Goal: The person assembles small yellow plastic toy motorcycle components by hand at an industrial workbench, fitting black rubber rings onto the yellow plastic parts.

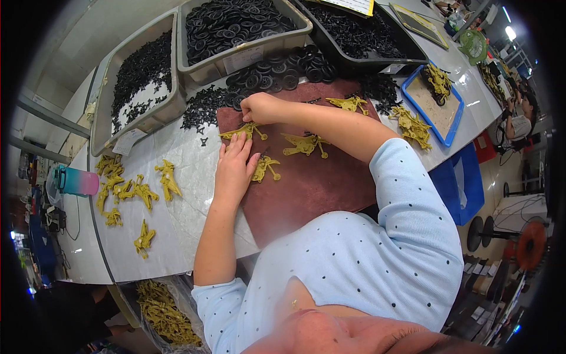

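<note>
On the dark red mat (295,194), my left hand (234,162) lies with its fingers stretched out and their tips on a yellow plastic part (250,130). Just above that part, my right hand (262,109) is closed with its fingers pressed together; what they hold, if anything, is hidden. A second yellow part (266,169) lies beside my left thumb. Farther right on the mat are two more, a yellow part with prongs (305,144) and a yellow part near the far edge (349,104).
Along the back stand a grey bin of small black parts (174,94), a grey bin of black wheels (300,32) and a black bin (354,64). Loose black wheels (265,76) lie before them. Yellow parts (141,192) lie left; a blue-rimmed tray (407,91) stands right.
</note>
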`<state>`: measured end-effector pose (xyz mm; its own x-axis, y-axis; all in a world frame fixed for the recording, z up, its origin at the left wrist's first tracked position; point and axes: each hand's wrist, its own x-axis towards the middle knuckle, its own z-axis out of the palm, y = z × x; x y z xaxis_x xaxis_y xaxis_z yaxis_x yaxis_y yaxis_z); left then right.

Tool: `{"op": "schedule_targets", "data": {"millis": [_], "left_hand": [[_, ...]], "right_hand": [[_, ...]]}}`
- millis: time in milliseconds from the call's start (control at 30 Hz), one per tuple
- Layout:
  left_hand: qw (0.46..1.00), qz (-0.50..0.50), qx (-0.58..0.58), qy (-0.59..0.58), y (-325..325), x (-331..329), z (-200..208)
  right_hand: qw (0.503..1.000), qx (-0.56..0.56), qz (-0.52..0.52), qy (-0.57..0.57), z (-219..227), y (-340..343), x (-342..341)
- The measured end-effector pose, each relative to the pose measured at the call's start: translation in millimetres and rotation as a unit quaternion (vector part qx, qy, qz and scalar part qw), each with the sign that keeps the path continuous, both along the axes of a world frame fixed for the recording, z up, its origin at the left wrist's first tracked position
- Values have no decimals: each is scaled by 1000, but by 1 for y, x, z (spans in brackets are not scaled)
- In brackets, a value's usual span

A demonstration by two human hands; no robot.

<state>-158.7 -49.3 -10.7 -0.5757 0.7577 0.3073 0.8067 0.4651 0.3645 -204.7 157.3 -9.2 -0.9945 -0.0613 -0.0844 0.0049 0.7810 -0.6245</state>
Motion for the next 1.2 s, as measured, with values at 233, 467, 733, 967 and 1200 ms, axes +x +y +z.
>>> {"op": "schedule_targets", "data": {"millis": [233,467,733,967,1200], "left_hand": [[1000,2,3,16,4,-2,1],[1000,-2,6,2,4,-3,2],[999,-8,16,-26,1,-2,-1],[999,-7,22,-26,0,-5,-3],[1000,-6,14,-13,2,-5,0]], "right_hand": [[995,53,37,72,-8,-3,-1],[997,-31,55,37,-2,12,-2],[986,37,162,-25,27,27,-7],[971,79,214,-71,29,25,-27],[968,100,222,-55,24,24,-29]]}}
